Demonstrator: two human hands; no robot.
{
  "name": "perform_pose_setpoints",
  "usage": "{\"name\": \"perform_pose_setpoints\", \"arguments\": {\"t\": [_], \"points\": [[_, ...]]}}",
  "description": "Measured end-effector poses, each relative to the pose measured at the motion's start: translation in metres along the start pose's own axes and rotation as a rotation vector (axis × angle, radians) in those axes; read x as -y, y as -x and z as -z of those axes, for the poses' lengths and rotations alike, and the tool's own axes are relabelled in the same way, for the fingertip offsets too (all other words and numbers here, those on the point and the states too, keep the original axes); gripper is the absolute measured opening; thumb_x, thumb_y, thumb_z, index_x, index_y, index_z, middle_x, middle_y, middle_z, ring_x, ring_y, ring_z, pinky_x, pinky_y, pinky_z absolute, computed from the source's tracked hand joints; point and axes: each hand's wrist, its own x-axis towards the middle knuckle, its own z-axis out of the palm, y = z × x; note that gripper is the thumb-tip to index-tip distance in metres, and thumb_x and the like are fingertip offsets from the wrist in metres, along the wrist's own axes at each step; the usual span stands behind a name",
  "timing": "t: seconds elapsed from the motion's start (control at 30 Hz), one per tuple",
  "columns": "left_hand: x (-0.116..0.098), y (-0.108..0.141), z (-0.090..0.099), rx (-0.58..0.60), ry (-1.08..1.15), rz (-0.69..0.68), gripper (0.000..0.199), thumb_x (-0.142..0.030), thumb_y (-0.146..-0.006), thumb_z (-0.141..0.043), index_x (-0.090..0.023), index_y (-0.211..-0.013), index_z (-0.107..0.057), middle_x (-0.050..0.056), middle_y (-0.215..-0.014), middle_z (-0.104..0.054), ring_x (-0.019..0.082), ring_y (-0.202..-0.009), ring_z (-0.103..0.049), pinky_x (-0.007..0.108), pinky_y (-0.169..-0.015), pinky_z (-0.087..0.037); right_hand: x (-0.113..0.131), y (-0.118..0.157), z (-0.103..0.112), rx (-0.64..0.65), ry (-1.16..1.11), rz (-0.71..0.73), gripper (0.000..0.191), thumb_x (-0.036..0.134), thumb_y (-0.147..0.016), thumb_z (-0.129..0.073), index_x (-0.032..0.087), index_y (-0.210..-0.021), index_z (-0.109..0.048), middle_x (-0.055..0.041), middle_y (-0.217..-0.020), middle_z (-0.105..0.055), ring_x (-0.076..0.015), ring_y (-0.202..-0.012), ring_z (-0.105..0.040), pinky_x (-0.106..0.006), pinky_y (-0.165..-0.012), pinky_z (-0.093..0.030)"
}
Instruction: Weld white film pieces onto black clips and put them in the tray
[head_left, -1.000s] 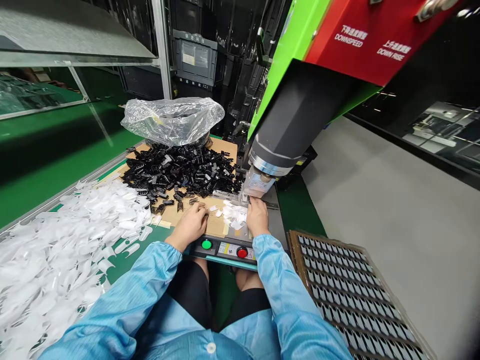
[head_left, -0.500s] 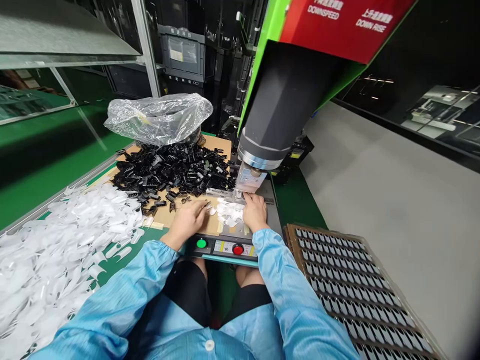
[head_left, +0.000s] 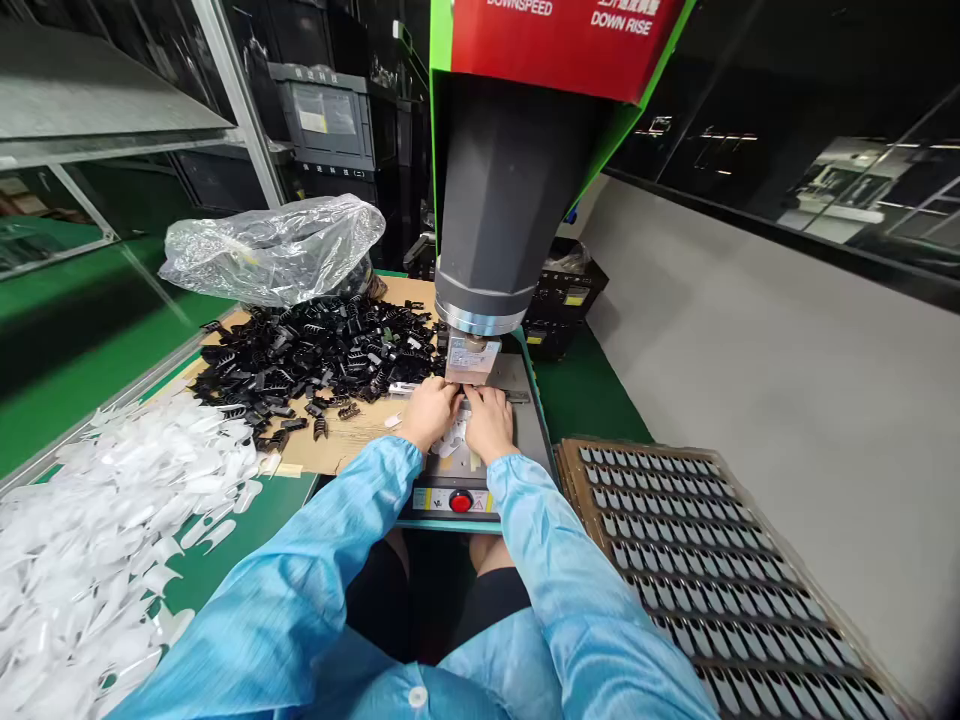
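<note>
Both hands meet at the small fixture under the metal head of the press. My left hand is closed, its thumb and fingertips together at the fixture; whatever they pinch is hidden. Close beside it, my right hand has its fingers bent and pressed in at the same spot, and what they hold is too small to make out. Between and below the hands, several flat white plastic pieces lie on the grey press base. A heap of black clip-like plastic parts spreads left of the press.
A large pile of white plastic pieces covers the bench at left. Behind the black parts sits a clear plastic bag. A red button is on the press front. At right stands a brown tray with rows of parts.
My left hand has moved right from the cardboard to the fixture, alongside my right hand. The right hand stays at the fixture. The camera view has turned slightly to the right.
</note>
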Motion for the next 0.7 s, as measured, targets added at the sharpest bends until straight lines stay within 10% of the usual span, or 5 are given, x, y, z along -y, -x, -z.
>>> {"name": "perform_pose_setpoints", "arguments": {"t": [0.27, 0.57, 0.7], "points": [[0.013, 0.020, 0.035, 0.099, 0.015, 0.005, 0.053, -0.044, -0.100, -0.064, -0.020, -0.147, -0.058, 0.016, -0.144, -0.061, 0.034, -0.131, -0.058, 0.048, -0.113, -0.048, -0.011, 0.002, 0.012, -0.005, -0.028, -0.024, 0.063, 0.019, -0.096, -0.056, 0.028, -0.158, -0.050, -0.0123, -0.151, -0.055, -0.0310, -0.132, -0.047, -0.044, -0.111, -0.041], [0.059, 0.177, 0.067, 0.123, 0.037, 0.031, 0.069, -0.049, -0.093, -0.071, -0.025, -0.155, -0.051, 0.016, -0.159, -0.051, 0.038, -0.145, -0.052, 0.055, -0.116, -0.048, -0.104, 0.145, 0.017, 0.054, -0.039, -0.158, 0.063, 0.042, -0.098, -0.058, 0.031, -0.159, -0.050, -0.0078, -0.165, -0.048, -0.0345, -0.154, -0.035, -0.056, -0.121, -0.036], [0.055, 0.196, 0.065, 0.145, -0.036, 0.049, 0.070, -0.042, -0.092, -0.071, -0.027, -0.157, -0.049, 0.014, -0.160, -0.052, 0.039, -0.146, -0.050, 0.056, -0.118, -0.044, -0.112, 0.173, 0.016, 0.132, 0.076, -0.138, 0.075, 0.031, -0.093, -0.061, 0.038, -0.165, -0.039, -0.0026, -0.173, -0.039, -0.0352, -0.158, -0.030, -0.059, -0.121, -0.034]]}}
